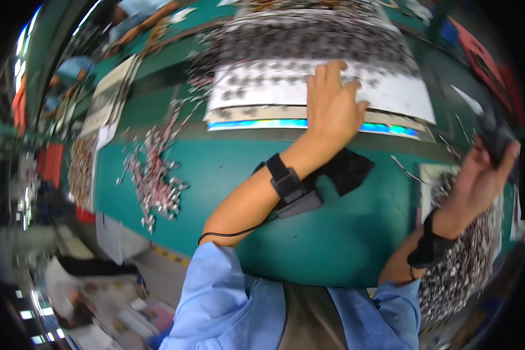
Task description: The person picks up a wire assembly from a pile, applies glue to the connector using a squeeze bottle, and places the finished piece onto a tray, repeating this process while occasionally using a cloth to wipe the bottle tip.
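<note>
My left hand (334,105) reaches forward over a white sheet (262,90), fingers apart and nothing visible in them. Rows of small dark parts (245,79) lie on that sheet, blurred by motion, and a denser dark mass (315,41) covers its far side. At the right, my right hand (478,181) is closed around a dark tool (496,131); a pale pointed tip (468,99) shows beyond it. The tool is too smeared to tell its exact kind. Dark straps circle both wrists, and a thin black cable runs along my left forearm.
A tangle of thin wires with shiny ends (157,175) lies on the green table (321,245) at the left. Under my left forearm is a black cloth (350,172). Many small parts (455,280) are heaped at the lower right. Other people (140,20) work beyond.
</note>
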The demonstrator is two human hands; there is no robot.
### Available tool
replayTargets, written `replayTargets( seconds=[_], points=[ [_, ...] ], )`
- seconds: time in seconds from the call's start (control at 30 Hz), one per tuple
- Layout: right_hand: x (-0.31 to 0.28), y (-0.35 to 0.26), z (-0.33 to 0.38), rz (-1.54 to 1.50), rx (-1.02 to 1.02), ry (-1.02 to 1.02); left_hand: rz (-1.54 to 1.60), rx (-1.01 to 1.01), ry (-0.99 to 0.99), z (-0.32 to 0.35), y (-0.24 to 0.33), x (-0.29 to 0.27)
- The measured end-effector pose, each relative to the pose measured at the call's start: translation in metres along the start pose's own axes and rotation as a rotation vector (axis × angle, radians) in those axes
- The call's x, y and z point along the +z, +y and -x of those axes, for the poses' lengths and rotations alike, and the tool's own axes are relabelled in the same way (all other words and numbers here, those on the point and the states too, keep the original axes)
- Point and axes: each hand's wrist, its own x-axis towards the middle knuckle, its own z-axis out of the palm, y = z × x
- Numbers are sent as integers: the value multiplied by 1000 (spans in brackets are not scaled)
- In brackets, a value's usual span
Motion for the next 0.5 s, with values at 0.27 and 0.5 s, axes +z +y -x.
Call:
replayTargets(
  seconds=[0.27, 0.5],
  points=[
    [-17, 25, -1, 109, 15, -150, -296, -212, 137, 99, -133, -157],
    [16, 57, 24, 82, 272, -190, -417, -667, 107, 177, -174, -265]
  ],
)
